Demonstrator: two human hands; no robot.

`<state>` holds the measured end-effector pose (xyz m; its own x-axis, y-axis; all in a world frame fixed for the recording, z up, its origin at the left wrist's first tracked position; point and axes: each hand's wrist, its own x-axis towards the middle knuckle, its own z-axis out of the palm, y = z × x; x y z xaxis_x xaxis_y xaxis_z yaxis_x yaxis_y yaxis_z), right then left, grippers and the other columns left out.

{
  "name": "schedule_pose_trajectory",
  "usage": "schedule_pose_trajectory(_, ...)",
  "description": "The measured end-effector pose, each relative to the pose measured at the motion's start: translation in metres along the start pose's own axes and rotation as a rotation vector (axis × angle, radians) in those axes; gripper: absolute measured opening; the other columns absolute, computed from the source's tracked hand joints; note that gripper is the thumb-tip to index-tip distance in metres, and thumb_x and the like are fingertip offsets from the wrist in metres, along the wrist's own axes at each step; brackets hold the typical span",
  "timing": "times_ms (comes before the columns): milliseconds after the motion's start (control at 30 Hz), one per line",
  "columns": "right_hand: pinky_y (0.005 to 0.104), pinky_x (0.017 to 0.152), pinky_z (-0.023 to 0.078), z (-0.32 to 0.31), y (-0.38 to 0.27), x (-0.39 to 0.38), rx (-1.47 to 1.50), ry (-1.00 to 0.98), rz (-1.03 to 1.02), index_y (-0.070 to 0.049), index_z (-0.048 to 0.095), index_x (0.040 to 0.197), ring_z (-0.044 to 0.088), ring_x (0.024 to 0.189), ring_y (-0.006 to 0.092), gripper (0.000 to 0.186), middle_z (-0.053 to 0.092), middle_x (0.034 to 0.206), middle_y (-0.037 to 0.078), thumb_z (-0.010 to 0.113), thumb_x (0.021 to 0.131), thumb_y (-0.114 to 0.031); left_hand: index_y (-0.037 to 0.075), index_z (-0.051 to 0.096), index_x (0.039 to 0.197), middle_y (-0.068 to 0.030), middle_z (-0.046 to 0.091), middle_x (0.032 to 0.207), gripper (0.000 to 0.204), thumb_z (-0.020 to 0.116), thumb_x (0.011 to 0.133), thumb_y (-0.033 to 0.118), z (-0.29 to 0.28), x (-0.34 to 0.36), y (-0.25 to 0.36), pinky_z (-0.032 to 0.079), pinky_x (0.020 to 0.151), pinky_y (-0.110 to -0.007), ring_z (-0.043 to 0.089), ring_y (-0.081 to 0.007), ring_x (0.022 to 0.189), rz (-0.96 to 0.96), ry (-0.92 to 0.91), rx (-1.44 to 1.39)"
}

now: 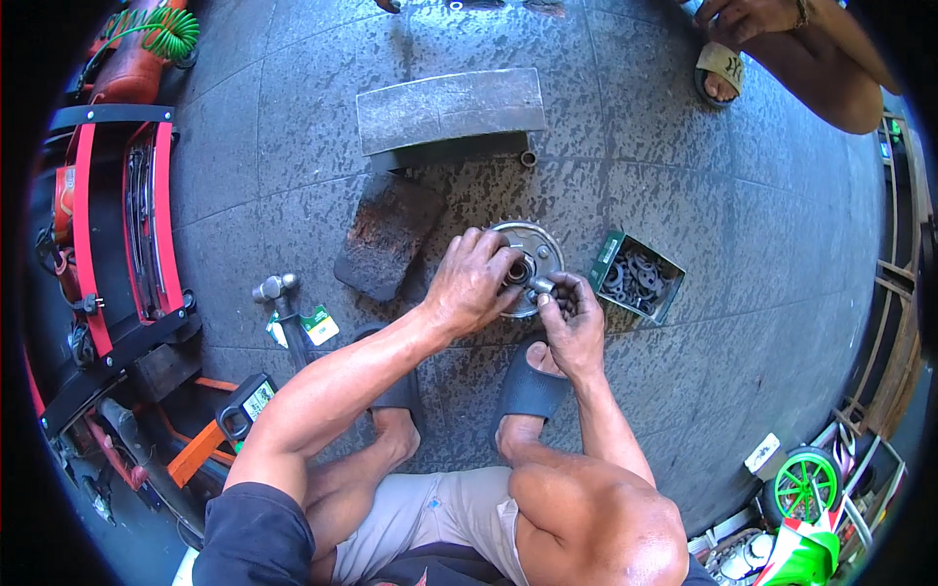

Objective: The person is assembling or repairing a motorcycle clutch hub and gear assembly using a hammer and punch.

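A toothed metal sprocket with a round hub (532,236) lies on the floor between my feet. My left hand (469,283) has its fingers curled over the sprocket's left side, gripping at the ring in its center. My right hand (572,327) pinches a small silver cylindrical piece (542,286) at the sprocket's lower right. Beside it on the right sits an open green box (637,273) of dark metal pieces. A dark, rough block (386,234) lies to the left, and a ball-peen hammer (276,291) rests farther left, its handle partly behind my left arm.
A metal plate on a dark base (449,107) stands ahead, with a small ring (528,158) nearby. A red-railed tool cart (83,225) lines the left. Another person's hand (747,15) and sandalled foot (721,83) are upper right. A green wheel (801,486) and wooden frame (904,361) are right.
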<state>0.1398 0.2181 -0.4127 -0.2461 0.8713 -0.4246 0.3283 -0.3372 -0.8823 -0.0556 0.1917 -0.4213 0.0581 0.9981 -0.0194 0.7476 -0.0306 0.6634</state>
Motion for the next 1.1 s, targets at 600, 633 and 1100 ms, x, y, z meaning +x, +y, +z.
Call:
schedule_pose_trajectory(600, 0.0257, 0.069, 0.051, -0.005, -0.008, 0.000, -0.109, 0.016, -0.002, 0.000, 0.063, 0.121, 0.057, 0.074, 0.0074, 0.034, 0.068, 0.090, 0.002, 0.073, 0.090, -0.011, 0.006, 0.067, 0.111, -0.0145, 0.061, 0.110, 0.044, 0.084, 0.073, 0.018, -0.002, 0.003, 0.007, 0.046, 0.087, -0.046, 0.057, -0.0344, 0.103, -0.027, -0.021, 0.050)
schedule_pose_trajectory(633, 0.0260, 0.070, 0.051, -0.007, -0.007, 0.000, -0.106, 0.018, -0.002, 0.000, 0.064, 0.120, 0.057, 0.074, 0.0078, 0.034, 0.068, 0.089, 0.002, 0.073, 0.090, -0.012, 0.006, 0.067, 0.111, -0.0147, 0.061, 0.110, 0.044, 0.084, 0.073, 0.018, -0.001, 0.005, 0.009, 0.046, 0.087, -0.046, 0.057, -0.0349, 0.103, -0.034, -0.029, 0.049)
schedule_pose_trajectory(1100, 0.0440, 0.076, 0.056, -0.001, -0.022, 0.057, -0.227, 0.204, -0.229, -0.001, 0.062, 0.116, 0.070, 0.084, 0.0334, 0.030, 0.069, 0.099, 0.019, 0.069, 0.090, -0.016, 0.005, 0.066, 0.108, -0.0146, 0.061, 0.104, 0.045, 0.085, 0.068, 0.010, 0.002, 0.008, 0.009, 0.047, 0.088, -0.045, 0.058, -0.0361, 0.100, 0.013, -0.006, 0.045)
